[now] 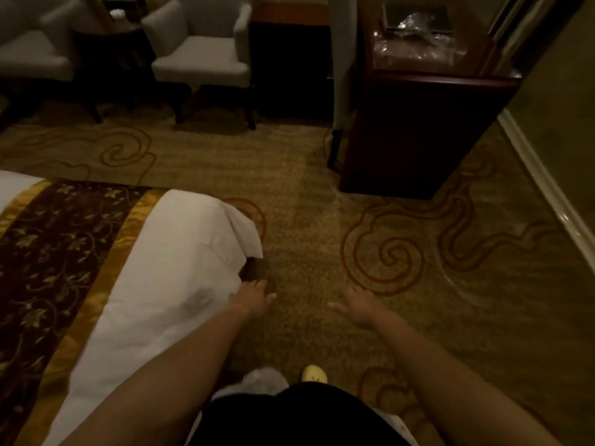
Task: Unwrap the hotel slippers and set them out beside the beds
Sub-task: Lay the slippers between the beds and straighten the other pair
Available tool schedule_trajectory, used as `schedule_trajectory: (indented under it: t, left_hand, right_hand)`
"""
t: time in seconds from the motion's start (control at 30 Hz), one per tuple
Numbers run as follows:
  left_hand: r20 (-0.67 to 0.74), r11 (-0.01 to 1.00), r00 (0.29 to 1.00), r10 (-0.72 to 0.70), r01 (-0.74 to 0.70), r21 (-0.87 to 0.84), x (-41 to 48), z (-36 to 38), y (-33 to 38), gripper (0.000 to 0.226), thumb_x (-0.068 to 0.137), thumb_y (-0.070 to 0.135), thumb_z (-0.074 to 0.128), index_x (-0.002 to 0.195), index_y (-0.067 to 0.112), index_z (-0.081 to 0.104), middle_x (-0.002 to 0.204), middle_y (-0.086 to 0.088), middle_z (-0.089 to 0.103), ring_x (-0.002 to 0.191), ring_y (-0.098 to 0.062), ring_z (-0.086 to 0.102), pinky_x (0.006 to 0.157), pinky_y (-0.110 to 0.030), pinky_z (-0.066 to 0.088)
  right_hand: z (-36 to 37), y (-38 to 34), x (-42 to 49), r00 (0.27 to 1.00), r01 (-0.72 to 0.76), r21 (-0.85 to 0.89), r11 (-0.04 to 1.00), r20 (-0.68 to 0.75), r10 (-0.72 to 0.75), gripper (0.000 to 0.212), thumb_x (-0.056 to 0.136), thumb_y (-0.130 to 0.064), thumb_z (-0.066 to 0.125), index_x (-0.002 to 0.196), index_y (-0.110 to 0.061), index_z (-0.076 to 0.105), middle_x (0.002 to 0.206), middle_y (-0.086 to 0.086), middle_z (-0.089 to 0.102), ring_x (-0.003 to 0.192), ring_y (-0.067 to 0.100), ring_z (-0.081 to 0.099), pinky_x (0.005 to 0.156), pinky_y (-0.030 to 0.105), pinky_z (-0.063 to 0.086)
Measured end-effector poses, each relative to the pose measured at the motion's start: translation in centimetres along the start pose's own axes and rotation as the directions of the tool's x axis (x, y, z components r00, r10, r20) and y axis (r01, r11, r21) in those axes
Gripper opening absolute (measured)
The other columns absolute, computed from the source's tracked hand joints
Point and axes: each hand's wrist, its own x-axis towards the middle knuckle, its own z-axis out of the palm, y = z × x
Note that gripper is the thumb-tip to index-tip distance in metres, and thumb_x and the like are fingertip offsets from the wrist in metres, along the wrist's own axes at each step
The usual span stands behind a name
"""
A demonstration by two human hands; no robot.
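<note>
**Empty hands at the foot of the bed, slippers likely still across the room**

The person stands at the near corner of the bed, both arms stretched forward and down over the carpet. The left hand hangs just beside the white bed corner, fingers spread and holding nothing. The right hand is out over bare carpet, well apart from any furniture, palm open and likewise carrying nothing. With arms held this way and nothing in them, my guess is that the person is walking and balancing rather than reaching for anything on the floor here.

No slipper lies on the carpet alongside this bed, so that part of the job looks undone. The only candidate for the wrapped slippers is a crinkled clear plastic bundle on the far right, resting on the tabletop of the dark wooden cabinet; the view there is dim and blurred, so it may be wrapping only, and I cannot tell what is inside. Keeping packets up there would make sense, since they stay off the floor until needed.

Far left stand two pale armchairs, out of the path. Near the bottom edge a yellow shoe shows, worn by the person as far as I can judge, beside a pale fluffy shape I cannot identify.
</note>
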Motion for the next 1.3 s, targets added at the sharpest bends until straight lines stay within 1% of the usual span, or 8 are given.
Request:
schedule_trajectory:
  t: [0.17, 0.33, 0.57, 0.67, 0.8, 0.9, 1.17, 1.3]
  left_hand:
    - [-0.033, 0.998, 0.998, -0.050, 0.048, -0.039, 5.8, -6.1, 0.4, 0.059, 0.097, 0.048, 0.030, 0.147, 0.016, 0.023, 0.155, -0.009, 0.026, 0.141, -0.029, 0.025, 0.114, -0.046, 0.027]
    - [-0.031, 0.989, 0.991, -0.129, 0.126, -0.080, 14.0, -12.1, -0.7, 0.056, 0.097, 0.046, 0.032, 0.142, 0.013, 0.032, 0.146, -0.014, 0.041, 0.131, -0.032, 0.040, 0.108, -0.045, 0.035]
    - [-0.021, 0.964, 0.981, -0.194, 0.186, -0.192, 26.0, -22.6, -2.0, 0.059, 0.099, 0.041, 0.029, 0.149, 0.011, 0.017, 0.157, -0.014, 0.021, 0.143, -0.030, 0.022, 0.118, -0.040, 0.016]
    - [-0.026, 0.961, 0.974, -0.225, 0.217, -0.173, 30.5, -27.4, -2.8, 0.059, 0.099, 0.043, 0.030, 0.147, 0.011, 0.021, 0.155, -0.015, 0.025, 0.140, -0.031, 0.027, 0.117, -0.042, 0.021]
    - [-0.057, 0.955, 0.971, -0.233, 0.217, -0.203, 35.4, -32.5, -3.4, 0.052, 0.096, 0.044, 0.038, 0.135, 0.010, 0.042, 0.140, -0.017, 0.047, 0.128, -0.034, 0.043, 0.106, -0.045, 0.037]
    - [-0.051, 0.952, 0.973, -0.227, 0.210, -0.224, 39.5, -35.8, -3.9, 0.049, 0.096, 0.041, 0.040, 0.131, 0.007, 0.045, 0.138, -0.018, 0.049, 0.128, -0.035, 0.043, 0.105, -0.043, 0.038]
    - [0.044, 0.854, 0.932, -0.359, 0.347, -0.388, 50.6, -44.1, -8.3, 0.049, 0.097, 0.039, 0.039, 0.136, 0.009, 0.042, 0.134, -0.020, 0.053, 0.125, -0.037, 0.047, 0.105, -0.047, 0.040]
    - [-0.016, 0.791, 0.907, -0.420, 0.357, -0.497, 54.2, -48.8, -9.5, 0.050, 0.098, 0.034, 0.041, 0.139, 0.007, 0.038, 0.141, -0.020, 0.047, 0.130, -0.036, 0.042, 0.109, -0.041, 0.035]
  right_hand:
    - [-7.7, -1.2, 7.6, 0.999, 0.038, -0.049, 0.998, 0.022, -0.037, 0.077, 0.089, -0.061, 0.036, 0.146, -0.012, 0.021, 0.153, 0.018, 0.025, 0.140, 0.037, 0.025, 0.114, 0.044, 0.023]
    - [-14.7, -3.4, 16.8, 0.996, 0.084, -0.036, 0.996, 0.033, -0.082, 0.079, 0.087, -0.065, 0.036, 0.146, -0.015, 0.021, 0.154, 0.014, 0.024, 0.140, 0.034, 0.024, 0.114, 0.047, 0.025]
    - [-26.3, -6.6, 30.7, 0.992, 0.115, -0.117, 0.987, 0.060, -0.108, 0.075, 0.089, -0.061, 0.037, 0.144, -0.011, 0.024, 0.152, 0.017, 0.027, 0.139, 0.036, 0.026, 0.113, 0.044, 0.025]
    - [-31.1, -8.6, 35.3, 0.990, 0.137, -0.099, 0.986, 0.056, -0.132, 0.076, 0.090, -0.060, 0.036, 0.147, -0.013, 0.018, 0.155, 0.015, 0.021, 0.141, 0.036, 0.021, 0.115, 0.046, 0.022]
    - [-36.7, -11.0, 40.7, 0.978, 0.195, -0.117, 0.974, 0.102, -0.183, 0.076, 0.090, -0.060, 0.035, 0.148, -0.014, 0.016, 0.156, 0.014, 0.018, 0.141, 0.036, 0.020, 0.115, 0.048, 0.023]
    - [-40.5, -12.8, 46.1, 0.977, 0.195, -0.158, 0.968, 0.114, -0.179, 0.077, 0.090, -0.060, 0.035, 0.147, -0.012, 0.017, 0.155, 0.015, 0.019, 0.141, 0.036, 0.020, 0.114, 0.049, 0.024]
    - [-50.3, -18.9, 62.6, 0.948, 0.279, -0.271, 0.921, 0.228, -0.221, 0.079, 0.089, -0.062, 0.035, 0.147, -0.012, 0.016, 0.157, 0.015, 0.015, 0.143, 0.036, 0.016, 0.114, 0.048, 0.021]
    - [-54.8, -23.6, 69.1, 0.922, 0.357, -0.367, 0.859, 0.288, -0.260, 0.079, 0.089, -0.062, 0.034, 0.147, -0.012, 0.016, 0.156, 0.016, 0.017, 0.142, 0.036, 0.017, 0.114, 0.048, 0.022]
